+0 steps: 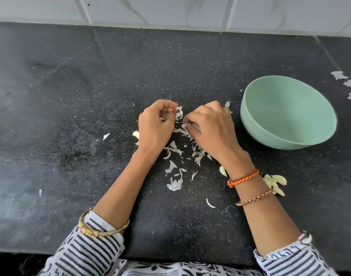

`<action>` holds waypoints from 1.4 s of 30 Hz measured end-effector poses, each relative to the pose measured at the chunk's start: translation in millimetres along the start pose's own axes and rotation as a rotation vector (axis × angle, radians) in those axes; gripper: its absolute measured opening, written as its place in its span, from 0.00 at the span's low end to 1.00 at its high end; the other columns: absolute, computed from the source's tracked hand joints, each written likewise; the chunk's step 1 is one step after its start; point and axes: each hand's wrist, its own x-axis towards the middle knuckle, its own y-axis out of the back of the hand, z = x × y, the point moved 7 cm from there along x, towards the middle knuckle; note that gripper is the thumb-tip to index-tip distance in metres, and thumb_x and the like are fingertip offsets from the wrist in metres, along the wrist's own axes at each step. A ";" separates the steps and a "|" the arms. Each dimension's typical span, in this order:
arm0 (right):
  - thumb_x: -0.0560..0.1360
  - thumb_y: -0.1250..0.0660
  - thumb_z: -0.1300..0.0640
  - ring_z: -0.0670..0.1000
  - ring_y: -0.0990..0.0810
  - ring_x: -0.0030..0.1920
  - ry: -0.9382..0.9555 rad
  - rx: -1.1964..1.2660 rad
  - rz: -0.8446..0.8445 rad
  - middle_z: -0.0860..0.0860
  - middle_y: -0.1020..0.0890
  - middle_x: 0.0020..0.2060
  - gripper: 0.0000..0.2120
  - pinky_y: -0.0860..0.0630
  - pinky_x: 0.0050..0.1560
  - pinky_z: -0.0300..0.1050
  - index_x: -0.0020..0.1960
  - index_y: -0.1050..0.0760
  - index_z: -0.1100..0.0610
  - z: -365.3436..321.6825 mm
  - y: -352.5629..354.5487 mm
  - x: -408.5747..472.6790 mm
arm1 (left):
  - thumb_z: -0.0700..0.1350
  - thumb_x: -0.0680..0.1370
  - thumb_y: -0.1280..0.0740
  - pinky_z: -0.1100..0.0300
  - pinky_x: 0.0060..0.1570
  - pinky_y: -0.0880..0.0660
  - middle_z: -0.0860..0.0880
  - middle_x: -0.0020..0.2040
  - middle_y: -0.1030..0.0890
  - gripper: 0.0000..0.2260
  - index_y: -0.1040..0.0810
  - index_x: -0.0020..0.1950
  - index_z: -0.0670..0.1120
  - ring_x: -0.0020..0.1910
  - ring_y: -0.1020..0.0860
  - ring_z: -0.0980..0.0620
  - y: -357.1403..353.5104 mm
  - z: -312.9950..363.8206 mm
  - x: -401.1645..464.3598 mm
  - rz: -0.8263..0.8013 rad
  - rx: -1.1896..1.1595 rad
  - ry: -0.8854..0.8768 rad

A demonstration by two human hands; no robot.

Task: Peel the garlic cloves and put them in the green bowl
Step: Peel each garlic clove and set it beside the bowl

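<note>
1. Curling over the counter, the left hand has fingers bent inward; whether they hold anything I cannot tell.
2. Right hand pinches a garlic clove among loose skins.
3. Peeled cloves lie beside the right wrist.
4. Green bowl sits right of the hands, nothing visible inside.

Bare countertop left; green bowl right
</note>
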 end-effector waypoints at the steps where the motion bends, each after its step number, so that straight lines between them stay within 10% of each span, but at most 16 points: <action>1: 0.74 0.32 0.54 0.56 0.26 0.52 -0.003 -0.002 -0.010 0.51 0.18 0.46 0.06 0.40 0.45 0.46 0.48 0.20 0.54 -0.1 -2.0 -0.1 | 0.36 0.75 0.34 0.68 0.39 0.30 0.62 0.37 0.24 0.07 0.21 0.46 0.47 0.33 0.28 0.67 -0.1 -0.2 0.3 -0.003 0.003 -0.001; 10: 0.75 0.50 0.51 0.57 0.24 0.44 -0.001 -0.029 0.125 0.52 0.18 0.37 0.19 0.34 0.40 0.48 0.42 0.22 0.58 -2.5 -2.2 -2.2 | 0.36 0.75 0.34 0.70 0.40 0.30 0.61 0.37 0.24 0.06 0.20 0.47 0.45 0.34 0.28 0.67 1.0 0.7 -0.3 0.006 -0.003 -0.013; 19: 0.72 0.34 0.55 0.54 0.23 0.45 -0.186 0.453 0.351 0.49 0.18 0.35 0.07 0.28 0.46 0.51 0.43 0.18 0.55 12.6 16.4 -6.1 | 0.37 0.76 0.33 0.64 0.43 0.27 0.51 0.38 0.20 0.05 0.21 0.46 0.47 0.37 0.26 0.57 -6.0 9.8 -4.2 -0.094 -0.146 -0.067; 30: 0.69 0.28 0.59 0.43 0.19 0.40 -0.246 0.740 0.352 0.44 0.18 0.35 0.03 0.27 0.47 0.31 0.42 0.18 0.53 19.1 20.8 -7.0 | 0.32 0.74 0.33 0.73 0.33 0.31 0.57 0.32 0.21 0.08 0.22 0.41 0.45 0.31 0.26 0.64 -7.8 10.9 -3.4 -0.192 -0.485 0.041; 35: 0.69 0.27 0.57 0.44 0.19 0.40 -0.220 0.689 0.363 0.46 0.17 0.37 0.05 0.23 0.49 0.45 0.45 0.17 0.55 17.1 22.1 -6.8 | 0.32 0.74 0.33 0.73 0.34 0.30 0.54 0.36 0.20 0.07 0.22 0.43 0.44 0.32 0.24 0.64 -7.8 10.6 -3.6 -0.198 -0.549 0.072; 42: 0.67 0.27 0.56 0.48 0.22 0.41 -0.182 0.549 0.451 0.44 0.22 0.35 0.05 0.31 0.47 0.32 0.42 0.17 0.56 14.0 27.8 -10.1 | 0.30 0.72 0.32 0.73 0.33 0.29 0.49 0.38 0.19 0.09 0.23 0.43 0.43 0.34 0.21 0.62 -6.1 9.3 -2.8 -0.198 -0.571 0.097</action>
